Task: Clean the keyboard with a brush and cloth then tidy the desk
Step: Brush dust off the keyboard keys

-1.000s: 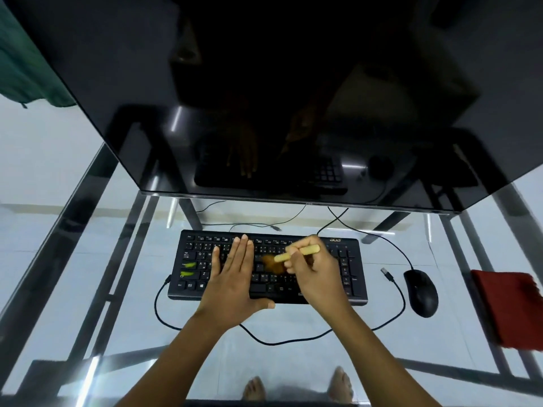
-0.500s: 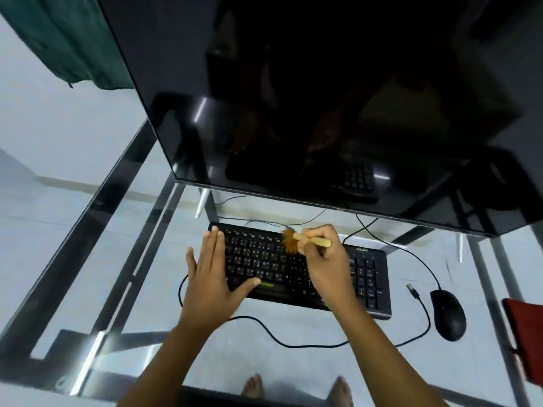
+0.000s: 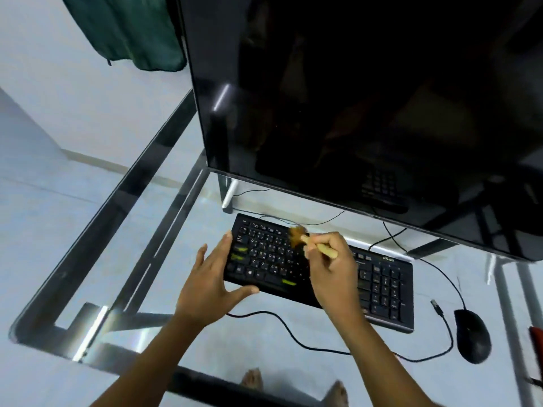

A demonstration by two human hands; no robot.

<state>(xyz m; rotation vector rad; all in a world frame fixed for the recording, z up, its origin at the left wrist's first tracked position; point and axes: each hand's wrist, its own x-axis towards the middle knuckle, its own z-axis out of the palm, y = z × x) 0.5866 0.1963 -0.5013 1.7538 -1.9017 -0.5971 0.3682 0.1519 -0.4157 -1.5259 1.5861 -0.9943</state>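
A glass desk [image 3: 97, 233] over pale floor [image 3: 44, 142], with perhaps a green curtain [image 3: 132, 30] behind

A keyboard [image 3: 379, 283] lies on the table [image 3: 88, 230], just in front of a monitor [image 3: 352, 113] standing behind it. A mouse [image 3: 473, 336] sits to the keyboard's right, apart from it, and a cloth [image 3: 536, 339] lies farther right at the frame's edge. The left hand [image 3: 211, 283] rests against the keyboard's left end. The right hand [image 3: 332, 268] holds a brush [image 3: 311, 243] over the back rows of keys.
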